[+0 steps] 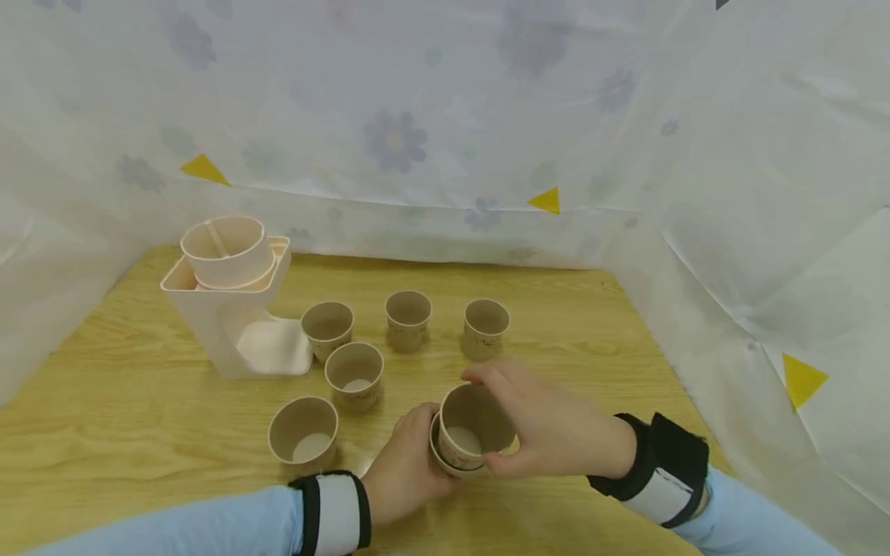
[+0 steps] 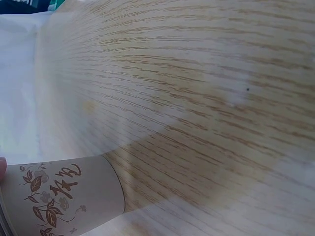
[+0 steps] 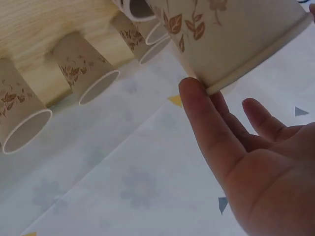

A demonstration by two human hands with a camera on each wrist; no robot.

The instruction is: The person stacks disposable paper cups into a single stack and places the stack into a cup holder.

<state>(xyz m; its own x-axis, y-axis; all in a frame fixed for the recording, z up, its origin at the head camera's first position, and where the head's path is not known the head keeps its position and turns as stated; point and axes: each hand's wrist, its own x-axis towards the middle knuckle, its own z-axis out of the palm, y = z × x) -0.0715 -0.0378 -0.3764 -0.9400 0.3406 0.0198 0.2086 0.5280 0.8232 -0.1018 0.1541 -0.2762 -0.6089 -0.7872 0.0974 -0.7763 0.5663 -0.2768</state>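
Note:
With its fingers wrapped round the side, my left hand point(image 1: 410, 472) holds a beige paper cup point(image 1: 436, 457) near the table's front. That cup shows in the left wrist view as a leaf-printed paper cup point(image 2: 74, 196). Thumb and fingers of my right hand point(image 1: 552, 428) grip another paper cup point(image 1: 460, 444) by its rim. This upper cup is tilted, and its base sits at the mouth of the left hand's cup. In the right wrist view, the leaf-printed upper cup point(image 3: 236, 39) touches the fingers of the right hand point(image 3: 251, 152).
Several more paper cups stand mouth up on the wooden table point(image 1: 591, 332), among them a near-left cup point(image 1: 304, 455) and a far-right cup point(image 1: 484, 340). At the back left is a cream plastic dispenser point(image 1: 229, 324) with a round hopper. White sheeting point(image 1: 452, 232) surrounds the table.

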